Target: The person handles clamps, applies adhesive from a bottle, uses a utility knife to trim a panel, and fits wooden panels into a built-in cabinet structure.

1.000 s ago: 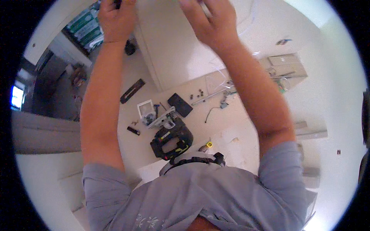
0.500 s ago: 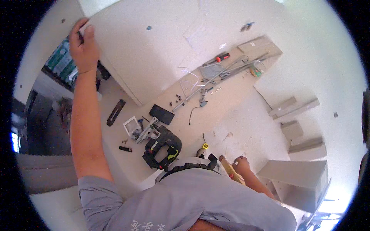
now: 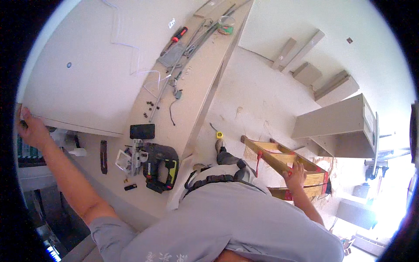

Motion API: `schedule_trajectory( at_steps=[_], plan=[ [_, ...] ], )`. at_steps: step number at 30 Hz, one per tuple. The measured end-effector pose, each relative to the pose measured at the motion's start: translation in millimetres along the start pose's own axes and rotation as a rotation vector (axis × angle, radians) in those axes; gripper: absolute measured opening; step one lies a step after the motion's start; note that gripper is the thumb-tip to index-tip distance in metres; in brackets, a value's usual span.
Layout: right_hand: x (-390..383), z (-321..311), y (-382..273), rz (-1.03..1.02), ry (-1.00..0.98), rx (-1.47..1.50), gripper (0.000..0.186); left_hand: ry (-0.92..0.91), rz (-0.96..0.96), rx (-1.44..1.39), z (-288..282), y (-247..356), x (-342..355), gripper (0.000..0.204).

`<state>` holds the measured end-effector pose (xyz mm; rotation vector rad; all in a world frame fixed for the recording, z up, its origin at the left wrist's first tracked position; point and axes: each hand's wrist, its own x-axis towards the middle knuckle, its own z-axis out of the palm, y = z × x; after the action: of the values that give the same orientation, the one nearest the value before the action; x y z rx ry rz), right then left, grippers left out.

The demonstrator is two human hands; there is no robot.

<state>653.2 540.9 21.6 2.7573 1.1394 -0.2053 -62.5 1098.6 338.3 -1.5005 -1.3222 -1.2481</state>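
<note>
My left hand (image 3: 32, 129), arm stretched out, is curled round the edge of a large white panel (image 3: 91, 87), which looks like a cabinet door; some fingertips are hidden behind it. On the other side, my right hand (image 3: 297, 177) grips the rail of a yellow stepladder (image 3: 273, 159) with red fittings. Between my arms, on a beige worktop (image 3: 176, 115), lies a black and green jigsaw (image 3: 161, 168). A black case (image 3: 142, 131) rests just beyond it, and a long dark tool (image 3: 104, 157) lies to its left.
A screwdriver (image 3: 179, 34), metal rods (image 3: 192, 48) and a clear jar (image 3: 225, 25) lie along the worktop. On the floor are a yellow tape measure (image 3: 219, 135), board offcuts (image 3: 307, 73) and an open grey cabinet box (image 3: 331, 124). My foot (image 3: 219, 146) stands beside the worktop.
My view has swung to the right, bringing more of the stepladder into sight. My left hand stays on the panel edge, now farther out left. My right hand is on the stepladder's rail.
</note>
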Motion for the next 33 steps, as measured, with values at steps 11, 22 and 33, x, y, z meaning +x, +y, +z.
schedule_trajectory(
  at_steps=[11,22,33],
  plan=[
    [6,36,95,-0.075,0.102,0.105,0.044,-0.005,-0.401,-0.527,-15,56,3,0.036],
    [29,56,199,-0.105,0.053,-0.017,0.033,-0.029,-0.343,-0.168,-25,54,-2,0.040],
    [197,50,58,-0.545,-0.069,0.478,0.033,-0.274,0.007,0.244,-65,72,14,0.052]
  ],
)
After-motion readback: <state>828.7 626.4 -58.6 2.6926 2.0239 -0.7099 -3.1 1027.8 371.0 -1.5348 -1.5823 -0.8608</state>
